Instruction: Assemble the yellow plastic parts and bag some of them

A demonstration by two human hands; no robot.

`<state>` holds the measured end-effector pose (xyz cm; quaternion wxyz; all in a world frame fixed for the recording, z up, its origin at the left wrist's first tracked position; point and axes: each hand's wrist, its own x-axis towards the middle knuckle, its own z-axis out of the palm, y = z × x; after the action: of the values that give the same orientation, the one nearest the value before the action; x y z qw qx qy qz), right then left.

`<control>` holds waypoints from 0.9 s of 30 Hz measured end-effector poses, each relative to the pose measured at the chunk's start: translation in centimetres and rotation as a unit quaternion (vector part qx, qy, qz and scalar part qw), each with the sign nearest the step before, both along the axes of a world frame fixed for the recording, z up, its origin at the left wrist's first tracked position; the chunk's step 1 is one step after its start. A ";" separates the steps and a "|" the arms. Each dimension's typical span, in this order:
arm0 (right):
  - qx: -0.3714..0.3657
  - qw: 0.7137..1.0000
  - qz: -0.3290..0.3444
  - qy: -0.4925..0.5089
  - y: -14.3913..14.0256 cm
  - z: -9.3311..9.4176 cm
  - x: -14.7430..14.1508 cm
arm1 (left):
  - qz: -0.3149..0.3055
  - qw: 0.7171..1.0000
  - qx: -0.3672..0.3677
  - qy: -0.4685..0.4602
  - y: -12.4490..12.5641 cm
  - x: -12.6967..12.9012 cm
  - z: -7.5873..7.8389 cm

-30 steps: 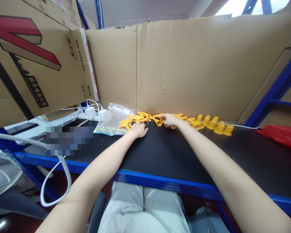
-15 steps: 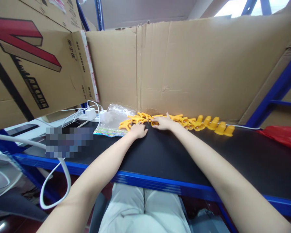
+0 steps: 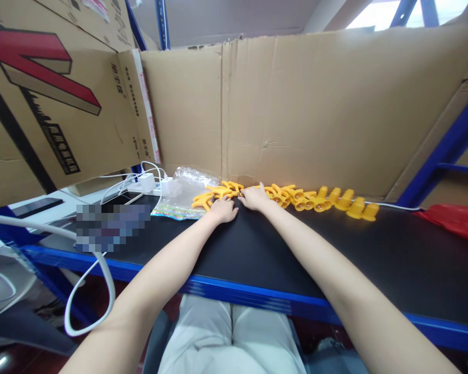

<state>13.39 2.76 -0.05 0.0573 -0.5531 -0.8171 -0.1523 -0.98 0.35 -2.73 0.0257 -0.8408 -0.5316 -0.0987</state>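
Along the back of the black tabletop (image 3: 281, 244) lies a row of yellow plastic pieces. My left hand (image 3: 223, 211) rests on the top, its thumb apart from the fingers, touching or just in front of several forked yellow pieces (image 3: 201, 201) that look like spring clamps. To the right of it, my right hand (image 3: 255, 198) lies low with its thumb raised apart; its fingertips are by a small dark or metallic bit at the pile, and hide some of it. Yellow flanged cups (image 3: 299, 204) lie on their sides beyond the right hand, and upright yellow cups (image 3: 358, 206) stand farther right.
A clear plastic bag (image 3: 177, 200) lies left of the pile, beside white plugs and cables (image 3: 146, 182). Behind stands a cardboard wall (image 3: 315, 114); a large carton (image 3: 62, 93) is at left. Red plastic (image 3: 450, 221) lies at right. A blue rail (image 3: 253, 298) edges the table.
My right hand has moved a little left, toward my left hand, uncovering more yellow pieces on its right. The left hand has stayed nearly in place.
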 end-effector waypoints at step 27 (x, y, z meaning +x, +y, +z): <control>0.316 0.926 0.196 -0.058 -5.2 1.8 7.0 | -0.057 0.968 0.165 -0.179 -1.0 -0.1 1.3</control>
<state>20.41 -2.42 1.74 0.2109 -0.3255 -0.8203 -0.4202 -1.05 -0.67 -1.46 0.0630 -0.8228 -0.4549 -0.3348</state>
